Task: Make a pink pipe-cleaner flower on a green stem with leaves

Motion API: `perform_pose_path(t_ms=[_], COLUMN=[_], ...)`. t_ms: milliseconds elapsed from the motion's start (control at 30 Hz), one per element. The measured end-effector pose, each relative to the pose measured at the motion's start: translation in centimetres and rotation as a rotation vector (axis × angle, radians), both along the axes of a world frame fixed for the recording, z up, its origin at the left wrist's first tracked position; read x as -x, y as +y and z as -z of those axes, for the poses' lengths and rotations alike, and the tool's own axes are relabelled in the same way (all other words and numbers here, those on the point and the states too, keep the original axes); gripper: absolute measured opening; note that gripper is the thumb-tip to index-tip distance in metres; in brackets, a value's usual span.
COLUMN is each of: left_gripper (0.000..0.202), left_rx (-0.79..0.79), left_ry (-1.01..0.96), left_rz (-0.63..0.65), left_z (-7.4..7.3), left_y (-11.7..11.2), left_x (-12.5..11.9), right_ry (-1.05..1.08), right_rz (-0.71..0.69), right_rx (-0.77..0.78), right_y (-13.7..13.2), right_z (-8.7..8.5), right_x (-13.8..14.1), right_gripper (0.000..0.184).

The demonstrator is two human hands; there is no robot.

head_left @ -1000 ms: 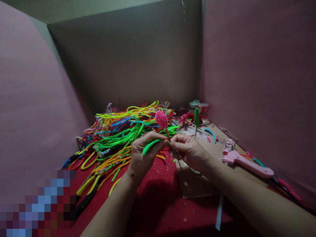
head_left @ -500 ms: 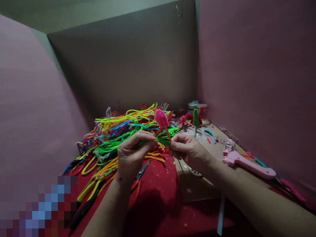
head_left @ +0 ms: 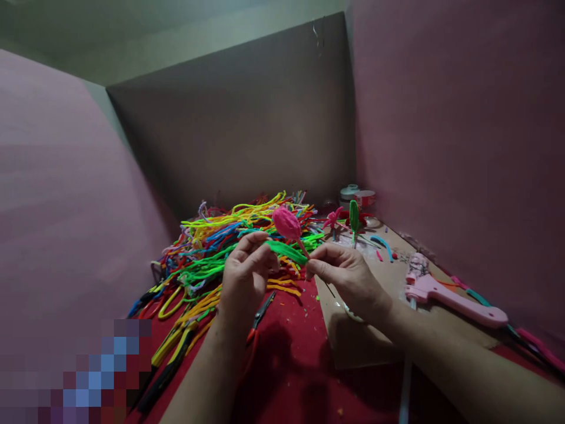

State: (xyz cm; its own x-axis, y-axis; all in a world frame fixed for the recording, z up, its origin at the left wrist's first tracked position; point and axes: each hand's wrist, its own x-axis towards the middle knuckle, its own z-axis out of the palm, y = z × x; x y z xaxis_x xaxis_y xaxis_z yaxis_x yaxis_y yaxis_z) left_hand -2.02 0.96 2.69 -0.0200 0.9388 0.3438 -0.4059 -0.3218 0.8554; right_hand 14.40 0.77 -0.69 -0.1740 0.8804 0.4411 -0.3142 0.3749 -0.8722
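Note:
A pink pipe-cleaner flower (head_left: 286, 222), its bud leaning to the left, stands up from the pinched fingers of my right hand (head_left: 346, 274). Those fingers close on its stem, where a green pipe-cleaner leaf (head_left: 289, 251) joins it. The leaf arches out to the left. My left hand (head_left: 249, 262) has its thumb and fingertips closed at the leaf's far end. A thin dark stem end sticks out below my right fingers.
Colourful pipe cleaners (head_left: 220, 235) lie heaped behind my hands. Red-handled pliers (head_left: 260, 318) and yellow-black pliers (head_left: 172, 365) lie on the red cloth (head_left: 300, 353). On the board (head_left: 353, 341) at right are a pink glue gun (head_left: 454, 300) and a green leaf piece (head_left: 354, 217).
My left fingers have shifted to the leaf's outer end, so more of the leaf shows, now curved upward. The flower remains in my right hand. The whole view has shifted slightly.

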Motion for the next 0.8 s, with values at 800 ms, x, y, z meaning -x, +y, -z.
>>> perform_pose_path(t_ms=[800], left_gripper=[0.030], left_rx=[0.340], left_ry=[-0.202], left_rz=[0.108], left_z=[0.2], left_y=[-0.7], left_x=[-1.7], right_ry=[-0.156], right_rz=[0.109], right_rx=[-0.119], right_y=[-0.4], right_z=[0.9], right_x=[0.3], right_gripper=[0.006])
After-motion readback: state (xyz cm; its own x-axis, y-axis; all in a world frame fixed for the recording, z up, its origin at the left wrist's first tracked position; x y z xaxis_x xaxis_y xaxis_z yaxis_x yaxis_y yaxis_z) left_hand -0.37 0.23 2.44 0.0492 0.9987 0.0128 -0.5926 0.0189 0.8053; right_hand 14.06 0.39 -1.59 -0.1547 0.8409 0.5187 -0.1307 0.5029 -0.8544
